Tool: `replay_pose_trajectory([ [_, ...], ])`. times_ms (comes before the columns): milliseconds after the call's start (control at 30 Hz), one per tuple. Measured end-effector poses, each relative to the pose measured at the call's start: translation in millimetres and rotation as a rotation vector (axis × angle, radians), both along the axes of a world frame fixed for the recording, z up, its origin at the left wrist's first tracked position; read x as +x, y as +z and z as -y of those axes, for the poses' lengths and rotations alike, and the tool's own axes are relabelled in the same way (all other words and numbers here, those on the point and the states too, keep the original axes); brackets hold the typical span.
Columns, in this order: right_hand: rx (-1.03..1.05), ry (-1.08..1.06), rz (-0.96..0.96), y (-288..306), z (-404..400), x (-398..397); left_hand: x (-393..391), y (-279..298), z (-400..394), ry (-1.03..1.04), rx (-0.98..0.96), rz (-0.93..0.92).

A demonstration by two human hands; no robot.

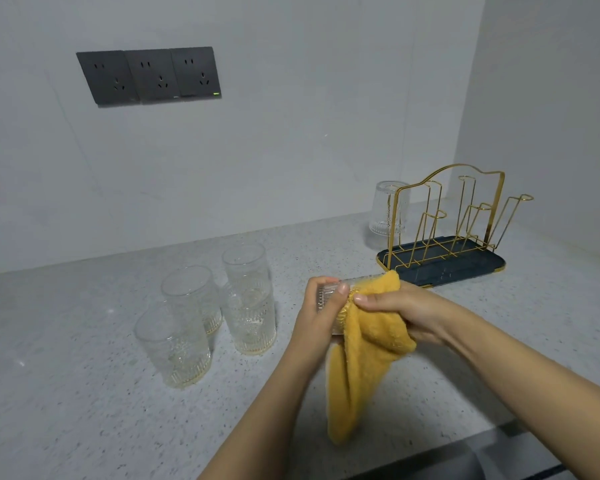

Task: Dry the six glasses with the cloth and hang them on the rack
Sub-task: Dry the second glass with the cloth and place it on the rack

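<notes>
Four glasses (208, 320) stood upright in a close cluster on the speckled counter (84, 375), well to the left of the rack (444, 223), their rims up and their sides near or touching one another. One further glass (388, 213) hung upside down on the rack's far left peg, behind the gold wire frame. The rack stood in a dark tray (465, 270) on the counter, close to the corner of the wall; its other pegs carried nothing. A sixth glass (328, 299) was held on its side above the counter, in front of the rack and just left of the tray. The left hand (321, 313) gripped this glass by its ribbed base end, fingers and thumb curled round it. The right hand (402, 310) pinched the yellow cloth (364, 358) against the glass's other end, thumb on top, with cloth bunched over that end; whether cloth went inside the glass could not be determined. The cloth's loose length hung down below both hands. Three dark wall sockets (149, 76) were mounted high on the wall, far left of the rack.
</notes>
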State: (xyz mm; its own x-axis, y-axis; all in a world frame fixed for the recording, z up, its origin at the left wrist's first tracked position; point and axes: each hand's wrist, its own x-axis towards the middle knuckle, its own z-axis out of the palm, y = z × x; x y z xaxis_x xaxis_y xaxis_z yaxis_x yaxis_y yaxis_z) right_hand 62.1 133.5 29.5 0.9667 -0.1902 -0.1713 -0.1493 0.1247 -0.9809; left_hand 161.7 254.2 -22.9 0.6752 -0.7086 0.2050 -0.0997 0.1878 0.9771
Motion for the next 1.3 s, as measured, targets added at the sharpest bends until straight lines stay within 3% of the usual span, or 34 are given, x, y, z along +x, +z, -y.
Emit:
replay_pose_trajectory([
  [200,-0.479,0.085,0.031,8,-3,-9,2,3,1,-0.015,0.114,-0.156],
  [333,-0.438,0.113,0.038,11,-6,-8,1,6,3,-0.005,0.151,-0.22],
  [467,-0.363,-0.015,0.042,8,-14,-3,0,6,0,0.008,0.178,-0.217],
  [567,-0.496,-0.029,0.047,5,-14,-1,2,6,-4,0.025,0.214,-0.198],
  [667,-0.633,0.109,0.012,7,-13,-4,8,3,-5,0.004,0.225,-0.18],
  [800,-0.856,0.252,-0.061,2,-11,-4,6,6,-7,-0.131,0.258,-0.343],
  [867,-0.816,0.237,-0.068,3,-6,-6,4,8,-9,-0.199,0.263,-0.357],
  [933,-0.636,0.182,-0.038,6,1,-8,4,6,-9,-0.213,0.217,-0.293],
  [1067,-0.231,0.085,0.014,7,10,-8,2,-6,-4,-0.02,0.079,0.081],
  [1133,-0.272,0.103,0.023,7,8,-7,-2,-10,-2,0.031,0.038,0.151],
  [1300,-0.596,0.239,0.001,7,6,-9,-2,-3,-2,0.003,0.101,-0.018],
])
